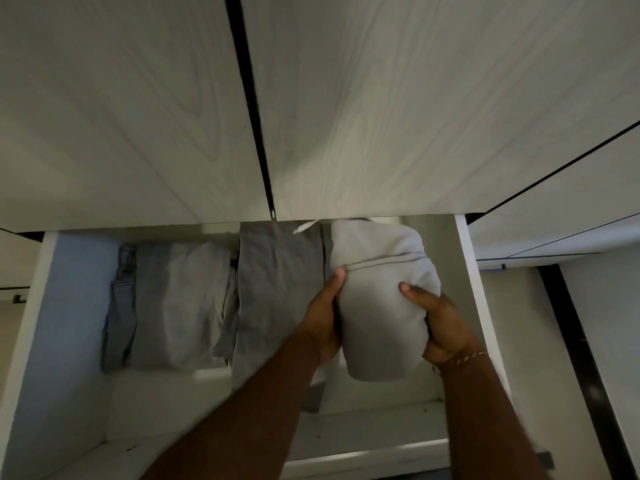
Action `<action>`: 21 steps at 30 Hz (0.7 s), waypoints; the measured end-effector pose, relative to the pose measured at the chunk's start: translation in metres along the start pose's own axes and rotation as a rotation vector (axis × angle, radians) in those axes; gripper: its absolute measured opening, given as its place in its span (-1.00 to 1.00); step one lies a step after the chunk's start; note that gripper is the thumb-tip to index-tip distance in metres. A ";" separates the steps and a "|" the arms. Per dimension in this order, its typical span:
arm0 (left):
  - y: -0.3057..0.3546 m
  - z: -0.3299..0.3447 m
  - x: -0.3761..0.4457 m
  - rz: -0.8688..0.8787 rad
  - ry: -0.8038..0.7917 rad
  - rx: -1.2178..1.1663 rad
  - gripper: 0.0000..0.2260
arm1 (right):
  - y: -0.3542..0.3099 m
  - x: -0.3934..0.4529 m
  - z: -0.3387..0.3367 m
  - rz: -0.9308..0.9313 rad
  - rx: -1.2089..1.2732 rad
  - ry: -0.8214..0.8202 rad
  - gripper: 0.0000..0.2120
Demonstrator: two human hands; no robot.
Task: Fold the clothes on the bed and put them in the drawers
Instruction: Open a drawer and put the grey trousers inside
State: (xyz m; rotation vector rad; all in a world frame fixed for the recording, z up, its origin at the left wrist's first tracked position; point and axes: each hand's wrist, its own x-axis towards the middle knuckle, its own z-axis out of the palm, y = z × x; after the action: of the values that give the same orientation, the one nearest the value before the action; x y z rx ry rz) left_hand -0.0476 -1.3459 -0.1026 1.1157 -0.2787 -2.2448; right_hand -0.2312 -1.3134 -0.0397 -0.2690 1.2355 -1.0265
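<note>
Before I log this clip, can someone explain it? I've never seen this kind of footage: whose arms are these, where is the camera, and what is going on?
There is no machine here. The single picture comes from a camera worn on a person's head, looking down at their own arms. The left hand and right hand grip a folded light grey garment from both sides, over the right end of an open white drawer. Already in the drawer lie a darker grey folded garment, a pale grey one and a bluish one. Wood-grain cabinet doors stand above.
</note>
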 end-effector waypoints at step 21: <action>-0.043 0.005 0.020 0.125 0.321 0.921 -0.60 | 0.109 -0.005 -0.039 -0.112 -1.424 0.356 -0.15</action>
State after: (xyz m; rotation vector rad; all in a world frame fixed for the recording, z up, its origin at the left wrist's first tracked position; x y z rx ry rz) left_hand -0.0792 -1.3241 -0.1307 1.8118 -1.2819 -1.7746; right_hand -0.2105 -1.2362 -0.1238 -1.2854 2.1360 -0.0947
